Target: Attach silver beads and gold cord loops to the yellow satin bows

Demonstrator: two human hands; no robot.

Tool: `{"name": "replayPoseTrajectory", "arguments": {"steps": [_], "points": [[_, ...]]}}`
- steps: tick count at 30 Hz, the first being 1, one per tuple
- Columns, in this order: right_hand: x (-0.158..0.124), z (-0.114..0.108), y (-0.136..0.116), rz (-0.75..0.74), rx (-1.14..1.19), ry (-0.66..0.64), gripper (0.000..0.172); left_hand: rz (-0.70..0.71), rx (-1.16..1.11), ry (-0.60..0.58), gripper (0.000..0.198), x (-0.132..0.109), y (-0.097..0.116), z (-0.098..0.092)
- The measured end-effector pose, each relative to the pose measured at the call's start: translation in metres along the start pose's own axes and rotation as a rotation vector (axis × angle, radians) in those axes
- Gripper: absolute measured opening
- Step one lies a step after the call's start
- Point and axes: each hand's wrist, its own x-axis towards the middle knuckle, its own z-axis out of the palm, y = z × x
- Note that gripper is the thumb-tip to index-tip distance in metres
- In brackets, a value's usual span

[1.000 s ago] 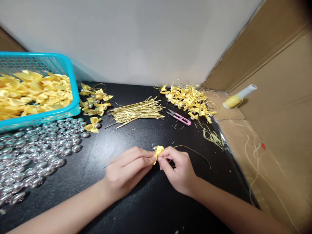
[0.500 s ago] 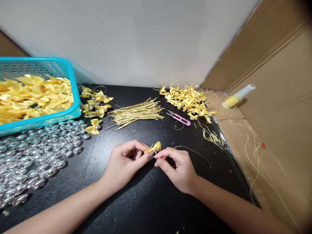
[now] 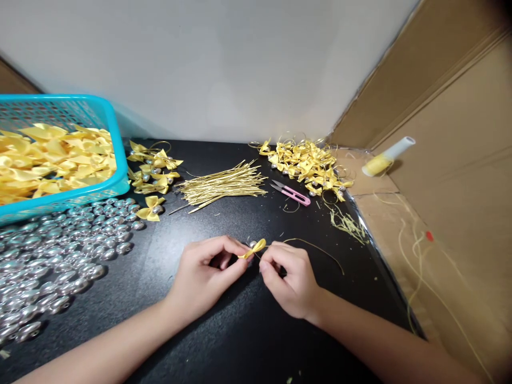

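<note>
Head view: near the centre of the frame, just below the middle, the left hand (image 3: 206,274) pinched a yellow bow (image 3: 256,248) between thumb and fingertips, the palm held loosely open behind. The bow was tilted edge-on, with a silver bead (image 3: 253,244) against its far side. Just to its right, the right hand (image 3: 294,280) was curled, thumb and forefinger nearly meeting on a thin thread (image 3: 258,256) that ran from the bow — the grip itself was partly hidden. A gold cord (image 3: 316,247) curved out from behind that hand across the black bench (image 3: 256,330). Loose silver beads (image 3: 60,256) spread over the left of the frame, below a blue basket (image 3: 120,144) of yellow bows at upper left. Beaded bows (image 3: 154,166) lay beside the basket, gold strips (image 3: 224,184) at upper centre, and pink snips (image 3: 294,193) right of those — next to a heap of beaded bows (image 3: 306,162) with cord loops. Thread scraps (image 3: 348,224) lay below the heap.
</note>
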Motion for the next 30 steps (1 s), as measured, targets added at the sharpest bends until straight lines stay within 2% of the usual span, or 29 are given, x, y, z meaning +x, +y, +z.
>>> {"name": "replayPoseTrajectory", "arguments": {"steps": [3,5,13,18,22,30], "points": [[-0.001,0.002,0.000,-0.031,-0.045,0.049,0.026,-0.111,-0.007,0.074,0.009,0.000,0.000,0.000],[-0.001,0.002,0.000,-0.051,-0.058,0.079,0.026,-0.189,-0.045,0.081,0.012,0.001,0.000,0.000],[0.001,-0.005,-0.001,-0.075,-0.087,0.158,0.022,-0.351,-0.199,-0.052,0.017,0.002,0.004,0.001],[0.006,-0.009,-0.005,-0.080,-0.082,0.198,0.019,-0.356,-0.183,-0.066,0.016,0.003,0.006,0.001],[0.008,-0.011,-0.007,-0.084,0.044,0.177,0.020,-0.346,-0.184,-0.040,0.015,0.002,0.006,0.001],[0.010,-0.011,0.001,0.090,0.249,0.198,0.028,-0.347,-0.146,-0.028,0.016,0.003,0.007,0.003]]}}
